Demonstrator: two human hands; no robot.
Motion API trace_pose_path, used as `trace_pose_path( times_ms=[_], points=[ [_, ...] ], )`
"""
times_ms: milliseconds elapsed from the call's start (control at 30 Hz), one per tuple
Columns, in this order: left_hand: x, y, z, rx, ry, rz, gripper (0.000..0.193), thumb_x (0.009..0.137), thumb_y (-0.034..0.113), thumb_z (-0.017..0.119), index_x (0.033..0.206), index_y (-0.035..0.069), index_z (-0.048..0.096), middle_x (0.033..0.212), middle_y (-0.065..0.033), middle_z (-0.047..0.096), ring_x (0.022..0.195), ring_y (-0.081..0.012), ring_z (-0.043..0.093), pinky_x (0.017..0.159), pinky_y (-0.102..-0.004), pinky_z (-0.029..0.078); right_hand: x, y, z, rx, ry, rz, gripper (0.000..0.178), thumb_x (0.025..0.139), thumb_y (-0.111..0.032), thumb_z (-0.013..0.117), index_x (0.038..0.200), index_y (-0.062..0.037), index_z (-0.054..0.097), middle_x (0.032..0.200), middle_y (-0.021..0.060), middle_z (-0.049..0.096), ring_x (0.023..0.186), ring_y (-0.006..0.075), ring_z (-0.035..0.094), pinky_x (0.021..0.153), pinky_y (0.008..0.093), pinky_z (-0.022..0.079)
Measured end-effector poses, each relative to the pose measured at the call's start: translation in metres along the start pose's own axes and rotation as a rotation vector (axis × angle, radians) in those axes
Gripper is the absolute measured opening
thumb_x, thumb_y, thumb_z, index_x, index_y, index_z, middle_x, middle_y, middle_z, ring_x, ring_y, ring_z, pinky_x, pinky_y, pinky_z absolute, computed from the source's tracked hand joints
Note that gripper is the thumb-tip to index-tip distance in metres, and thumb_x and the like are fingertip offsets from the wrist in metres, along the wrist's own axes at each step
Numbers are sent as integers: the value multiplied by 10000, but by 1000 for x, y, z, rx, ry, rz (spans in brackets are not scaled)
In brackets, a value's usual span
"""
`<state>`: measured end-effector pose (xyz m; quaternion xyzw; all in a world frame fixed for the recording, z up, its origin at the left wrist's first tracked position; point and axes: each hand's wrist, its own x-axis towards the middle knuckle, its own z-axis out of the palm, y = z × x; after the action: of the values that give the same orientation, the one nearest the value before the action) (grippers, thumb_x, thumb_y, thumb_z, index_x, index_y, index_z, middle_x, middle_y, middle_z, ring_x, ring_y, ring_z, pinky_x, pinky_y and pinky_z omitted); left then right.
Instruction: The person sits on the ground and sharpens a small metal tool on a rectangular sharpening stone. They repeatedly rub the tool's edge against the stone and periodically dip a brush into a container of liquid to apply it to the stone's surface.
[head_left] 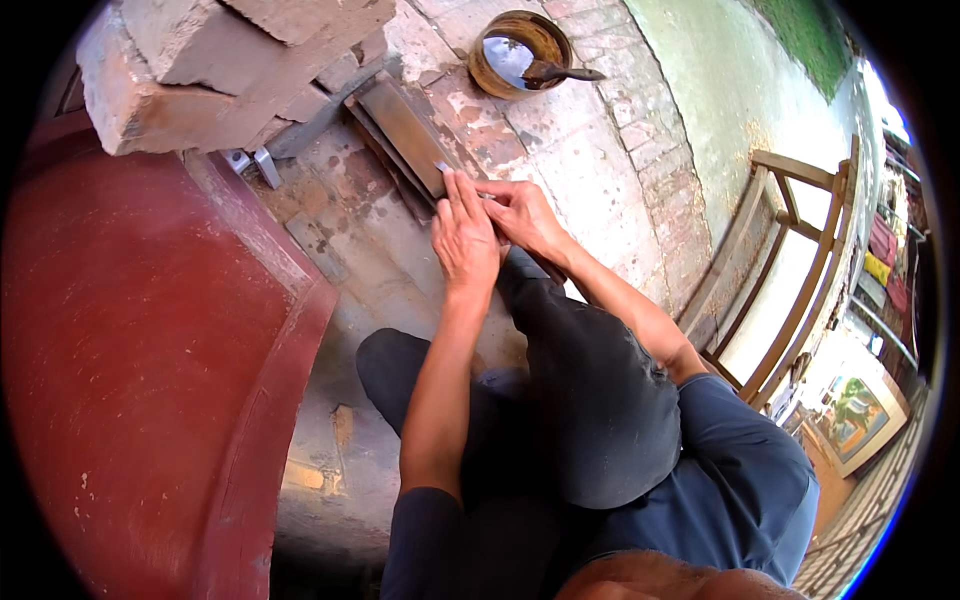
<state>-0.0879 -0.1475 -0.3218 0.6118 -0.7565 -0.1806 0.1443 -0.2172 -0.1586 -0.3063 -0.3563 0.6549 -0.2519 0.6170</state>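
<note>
Both my hands work together over a long, flat brown sharpening stone [402,130] that lies on a darker base on the brick paving. My left hand [466,235] has its fingers stretched forward and close together, pressing on a small flat metal blade [443,167] whose bright tip shows beyond the fingertips. From the right, my right hand [530,217] closes with bent fingers and thumb around the blade's rear part, right beside my left fingers. Most of the blade is hidden under the hands, so its exact kind cannot be told.
Ahead stands a round brown bowl [552,38] of water, a dark wooden-handled tool [565,73] resting in it. A red door panel [150,330] and a broken brick pillar [215,60] border the left. To the right stands a wooden frame [735,250], with a framed picture [855,415] behind.
</note>
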Motion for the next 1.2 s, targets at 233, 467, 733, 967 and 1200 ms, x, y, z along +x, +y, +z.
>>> trace_pose_path(
  times_ms=[233, 467, 733, 967, 1200],
  points=[
    [-10, -20, 8, 29, -4, 79, 637, 904, 231, 754, 1459, -13, 561, 1521, -227, 577, 1030, -347, 663, 896, -442, 576, -29, -19, -2, -646, 89, -301, 279, 1001, -239, 600, 1147, -88, 783, 818, 237, 728, 771, 418, 725, 760, 474, 586],
    [-10, -8, 4, -17, -3, 37, 761, 830, 398, 842, 1427, -9, 601, 1549, -234, 547, 1028, -352, 674, 878, -429, 590, 44, 6, -101, -77, 706, -191, 526, 979, -341, 734, 1332, 35, 633, 820, 118, 791, 612, 151, 694, 598, 320, 545],
    [-9, -6, 13, 19, 35, 44, 808, 793, 415, 865, 1443, 12, 604, 1553, -219, 549, 1031, -329, 679, 862, -417, 594, 119, -15, -162, 51, 654, -166, 436, 951, -375, 770, 1190, -10, 778, 790, 93, 791, 627, 135, 710, 617, 283, 555],
    [-12, -11, 13, 37, 19, -2, 815, 785, 462, 865, 1422, 12, 630, 1564, -210, 544, 1027, -311, 685, 872, -409, 595, 84, -39, -133, -272, 888, -344, 292, 970, -324, 741, 1099, -75, 820, 706, 41, 774, 610, 106, 717, 627, 266, 554],
    [-13, -9, 17, 11, 22, 7, 813, 819, 453, 845, 1451, 4, 599, 1574, -237, 524, 1051, -326, 708, 898, -416, 590, 22, -60, -85, 298, 435, -240, 264, 1021, -226, 673, 1056, 7, 790, 727, 41, 717, 570, 71, 606, 506, 209, 396]
  ],
)
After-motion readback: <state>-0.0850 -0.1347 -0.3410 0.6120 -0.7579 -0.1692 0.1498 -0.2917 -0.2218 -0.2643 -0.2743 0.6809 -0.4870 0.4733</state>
